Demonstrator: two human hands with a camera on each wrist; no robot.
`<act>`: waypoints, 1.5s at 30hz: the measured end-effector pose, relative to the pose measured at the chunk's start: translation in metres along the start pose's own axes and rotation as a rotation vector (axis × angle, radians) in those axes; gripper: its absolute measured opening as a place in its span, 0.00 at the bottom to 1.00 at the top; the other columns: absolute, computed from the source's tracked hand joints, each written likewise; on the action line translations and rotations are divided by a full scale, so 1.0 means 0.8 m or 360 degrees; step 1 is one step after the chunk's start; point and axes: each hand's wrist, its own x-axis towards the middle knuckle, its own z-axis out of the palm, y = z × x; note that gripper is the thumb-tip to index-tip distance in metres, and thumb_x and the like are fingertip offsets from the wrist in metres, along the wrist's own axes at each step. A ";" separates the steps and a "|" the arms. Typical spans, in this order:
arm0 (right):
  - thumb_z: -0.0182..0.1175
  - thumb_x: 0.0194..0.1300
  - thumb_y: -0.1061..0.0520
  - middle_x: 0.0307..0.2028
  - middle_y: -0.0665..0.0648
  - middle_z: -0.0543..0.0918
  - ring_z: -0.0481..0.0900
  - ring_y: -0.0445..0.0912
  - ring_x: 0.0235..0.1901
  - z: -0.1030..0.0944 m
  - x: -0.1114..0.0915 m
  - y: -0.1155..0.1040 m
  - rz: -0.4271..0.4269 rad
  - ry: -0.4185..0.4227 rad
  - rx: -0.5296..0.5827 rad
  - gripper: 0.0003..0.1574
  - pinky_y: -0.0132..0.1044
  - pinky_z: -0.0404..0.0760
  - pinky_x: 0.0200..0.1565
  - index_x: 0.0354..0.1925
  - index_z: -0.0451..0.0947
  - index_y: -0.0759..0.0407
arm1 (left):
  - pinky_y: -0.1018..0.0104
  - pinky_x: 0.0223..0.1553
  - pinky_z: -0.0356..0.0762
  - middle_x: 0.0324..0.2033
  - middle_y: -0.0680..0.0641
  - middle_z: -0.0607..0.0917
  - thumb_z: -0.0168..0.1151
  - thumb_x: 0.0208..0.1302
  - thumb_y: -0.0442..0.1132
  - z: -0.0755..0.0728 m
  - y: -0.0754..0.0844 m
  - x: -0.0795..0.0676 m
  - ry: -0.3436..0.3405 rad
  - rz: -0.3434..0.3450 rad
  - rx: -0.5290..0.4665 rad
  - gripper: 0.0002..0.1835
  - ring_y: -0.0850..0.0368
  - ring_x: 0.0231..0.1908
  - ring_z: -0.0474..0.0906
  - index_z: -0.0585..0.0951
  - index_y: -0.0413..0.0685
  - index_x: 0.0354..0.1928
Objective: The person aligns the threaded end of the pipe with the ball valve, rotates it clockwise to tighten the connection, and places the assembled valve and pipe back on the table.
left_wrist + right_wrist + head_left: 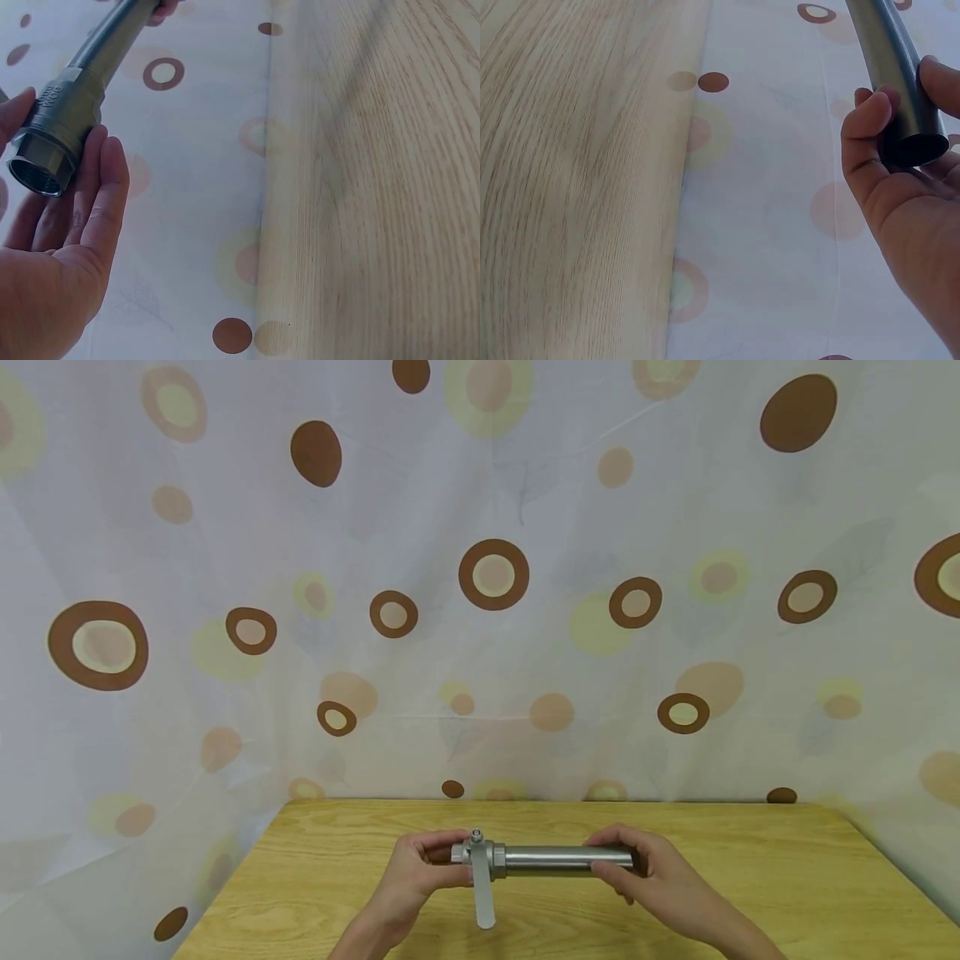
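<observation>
A metal ball valve [498, 860] with a flat lever handle [483, 893] is joined end to end with a smooth steel pipe [551, 860], held level above the table. My left hand [408, 877] grips the valve body, thumb on the near side and fingers behind. In the left wrist view the valve's open hexagonal end [43, 161] faces the camera, with the left hand [67, 255] around it. My right hand [660, 877] grips the pipe's far right end. The right wrist view shows the pipe's hollow end [915, 150] between the thumb and curled fingers of the right hand [915, 202].
Below the hands lies a light wood-grain table [337, 852]. A pale curtain [555, 510] printed with brown and beige circles hangs behind the table and along both sides.
</observation>
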 end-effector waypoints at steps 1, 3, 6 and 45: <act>0.57 0.81 0.60 0.36 0.56 0.81 0.74 0.41 0.25 0.000 0.000 0.000 -0.0001 0.0003 0.0004 0.15 0.37 0.80 0.26 0.59 0.78 0.69 | 0.58 0.53 0.84 0.48 0.43 0.91 0.74 0.61 0.27 0.000 0.000 0.000 0.0002 0.0000 0.0001 0.24 0.54 0.47 0.87 0.84 0.31 0.60; 0.58 0.80 0.61 0.40 0.58 0.81 0.76 0.40 0.27 0.002 0.000 0.001 -0.0030 0.0008 0.0005 0.16 0.37 0.81 0.28 0.60 0.77 0.69 | 0.58 0.53 0.85 0.47 0.43 0.91 0.74 0.61 0.27 0.000 -0.001 0.000 0.0005 0.0000 0.0003 0.24 0.54 0.47 0.87 0.84 0.30 0.60; 0.64 0.76 0.63 0.49 0.64 0.80 0.83 0.43 0.35 0.004 -0.001 0.001 -0.0097 0.0016 0.0018 0.19 0.37 0.86 0.35 0.61 0.75 0.67 | 0.57 0.52 0.85 0.48 0.43 0.91 0.74 0.60 0.27 0.000 -0.001 0.000 0.0005 -0.0003 -0.0005 0.24 0.54 0.47 0.87 0.84 0.30 0.60; 0.75 0.64 0.63 0.41 0.59 0.86 0.83 0.47 0.40 -0.008 0.023 0.062 0.0237 -0.0175 -0.0054 0.16 0.37 0.85 0.40 0.49 0.84 0.65 | 0.60 0.46 0.87 0.43 0.42 0.91 0.78 0.51 0.22 -0.016 -0.036 0.014 -0.0076 -0.0123 0.0439 0.21 0.50 0.44 0.89 0.89 0.36 0.50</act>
